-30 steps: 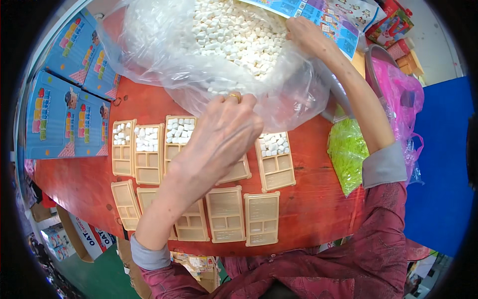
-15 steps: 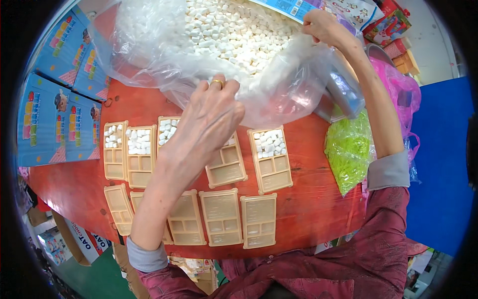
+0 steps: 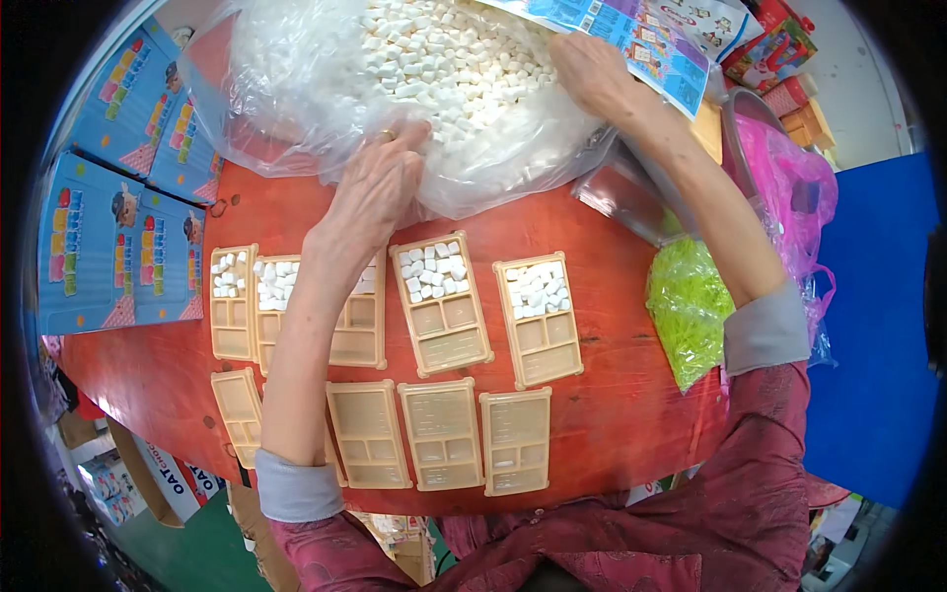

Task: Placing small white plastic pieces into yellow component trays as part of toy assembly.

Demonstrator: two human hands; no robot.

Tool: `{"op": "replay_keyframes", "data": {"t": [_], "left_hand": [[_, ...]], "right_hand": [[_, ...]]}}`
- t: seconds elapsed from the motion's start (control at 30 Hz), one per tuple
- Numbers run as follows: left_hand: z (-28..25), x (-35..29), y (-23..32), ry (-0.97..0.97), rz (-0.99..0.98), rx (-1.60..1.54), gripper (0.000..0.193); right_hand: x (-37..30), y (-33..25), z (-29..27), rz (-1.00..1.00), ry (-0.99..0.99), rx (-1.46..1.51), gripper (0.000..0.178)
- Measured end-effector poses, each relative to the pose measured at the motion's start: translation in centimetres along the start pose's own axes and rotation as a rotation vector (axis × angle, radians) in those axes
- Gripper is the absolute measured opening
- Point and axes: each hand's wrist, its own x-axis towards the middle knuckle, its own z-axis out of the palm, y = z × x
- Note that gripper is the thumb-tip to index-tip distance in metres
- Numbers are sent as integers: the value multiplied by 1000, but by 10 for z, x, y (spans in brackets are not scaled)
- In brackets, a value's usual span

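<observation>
Over a red tabletop (image 3: 631, 335), a person in a maroon shirt with grey cuffs reaches both bare hands to a large clear plastic bag (image 3: 286, 89), which lies open at the far side and is heaped with small white marshmallow-like pieces (image 3: 454, 59). The left hand (image 3: 375, 183) is at the bag's near edge, back of the hand upward, a ring on one of its bent fingers. The right hand (image 3: 597, 79) is at the bag's right edge, its fingers curled inward, beside a blue printed sheet (image 3: 681, 79). Whether the fingers of either hand pinch the film — I cannot tell.

Nearer the person are two rows of tan divided trays (image 3: 454, 347). In the back row of five, white pieces lie in the far compartment of each tray; the left forearm partly covers the middle ones and also crosses the front row.

Blue printed boxes (image 3: 123, 237) stand at the left. At the right lie a clear bag of bright green material (image 3: 686, 306) and — farther right — a pink plastic bag (image 3: 789, 178).
</observation>
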Motion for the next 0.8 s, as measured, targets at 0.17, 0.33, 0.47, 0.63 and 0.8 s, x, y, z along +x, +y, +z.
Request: {"op": "replay_keyframes", "data": {"t": [0.17,0.33,0.47,0.63,0.8], "left_hand": [[-9,12,12,-112,-98,-51,15],[-8,11,12,-55,-71,-35,18],[-9,10,14,-63,-128,-48,20],[-8,10,15,-31,-106,-14,20],[-10,11,17,-47,-55,34,17]], "right_hand": [[13,4,8,71,6,-99,8],[23,4,14,105,38,-155,8],[17,-10,14,-21,28,-182,8],[24,-18,17,75,61,-227,8],[29,-2,23,199,-70,-157,12]]}}
